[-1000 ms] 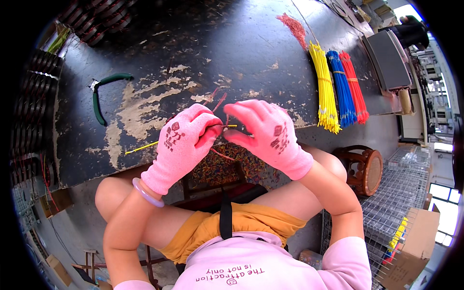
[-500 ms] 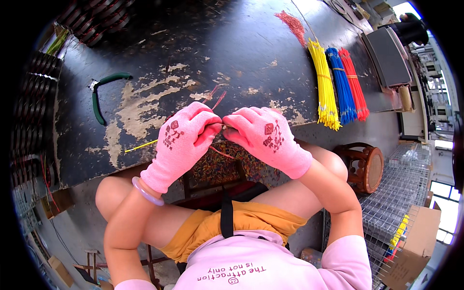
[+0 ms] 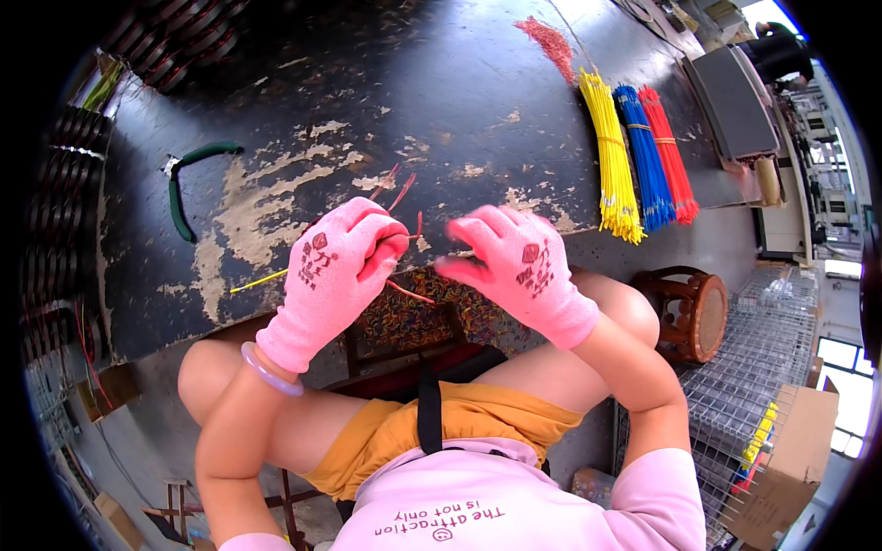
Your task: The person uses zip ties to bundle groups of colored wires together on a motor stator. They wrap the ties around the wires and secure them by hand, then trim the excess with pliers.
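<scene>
My left hand, in a pink glove, is closed in a pinch on several thin red wires. Their ends stick out above and below the fingers, and one short end bends upward beside the fingertips. A yellow wire runs out to the left from behind this hand; whether it is held too is hidden. Just to the right, my right hand, gloved alike, has its thumb and fingers apart with nothing visible between them. Both hands are over the near edge of the worn black table.
Green-handled pliers lie open at the left. Bundles of yellow, blue and red wires lie at the right, near a pile of red scraps. Wire clippings fill something below the table edge. A wooden stool stands right.
My right hand has parted from my left, moving slightly right, and its fingers have opened. A bent red wire end now shows at my left fingertips. My left hand has shifted slightly left.
</scene>
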`<control>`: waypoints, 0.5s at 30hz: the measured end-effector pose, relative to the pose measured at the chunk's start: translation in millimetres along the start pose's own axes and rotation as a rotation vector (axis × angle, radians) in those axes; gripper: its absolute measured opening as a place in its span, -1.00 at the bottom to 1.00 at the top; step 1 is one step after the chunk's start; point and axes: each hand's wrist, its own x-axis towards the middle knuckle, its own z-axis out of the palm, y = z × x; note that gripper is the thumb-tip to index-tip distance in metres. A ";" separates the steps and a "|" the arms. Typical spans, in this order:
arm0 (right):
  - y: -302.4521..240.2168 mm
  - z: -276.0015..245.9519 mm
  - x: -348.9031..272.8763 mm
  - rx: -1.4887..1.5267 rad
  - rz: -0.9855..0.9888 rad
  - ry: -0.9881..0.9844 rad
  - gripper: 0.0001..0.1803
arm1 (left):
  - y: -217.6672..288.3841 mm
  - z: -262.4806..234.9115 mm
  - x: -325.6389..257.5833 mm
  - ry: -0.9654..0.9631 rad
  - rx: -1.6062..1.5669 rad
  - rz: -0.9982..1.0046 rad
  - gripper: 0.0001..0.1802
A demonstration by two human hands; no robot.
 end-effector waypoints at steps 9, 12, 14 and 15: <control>-3.5 16.7 20.3 1.490 0.881 -0.465 -0.75 | -2.8 1.8 1.0 0.010 -0.008 0.034 -0.86; 0.6 6.0 19.8 1.285 0.734 -0.551 -0.75 | -4.7 1.7 -1.4 0.013 -0.011 0.038 -0.84; 0.3 -1.7 23.5 0.866 0.441 -0.504 -0.79 | -4.5 0.8 -1.2 0.010 0.004 0.037 -0.84; -0.1 -3.6 25.3 0.581 0.241 -0.410 -0.81 | -4.0 0.7 -1.4 0.007 0.011 0.035 -0.84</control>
